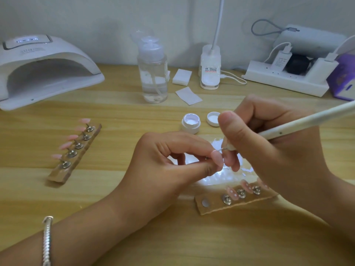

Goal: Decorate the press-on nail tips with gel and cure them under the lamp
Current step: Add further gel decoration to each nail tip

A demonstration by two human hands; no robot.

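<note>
In the head view, the left hand (170, 162) pinches one pink nail tip (217, 158) between the thumb and the fingers, above the wooden table (134, 116). The right hand (269, 148) grips a white dotting pen (307, 122) like a pencil, and its thin metal point touches the upper edge of this nail tip. Just behind the hands stands the open gel pot (191, 124), with its lid (213, 118) beside it. Under the right hand lies a brown holder strip (215, 205) which carries dotted tips (232, 193). A second strip (74, 153) with five plain pink tips lies well apart on the left, near the curing lamp (44, 68).
</note>
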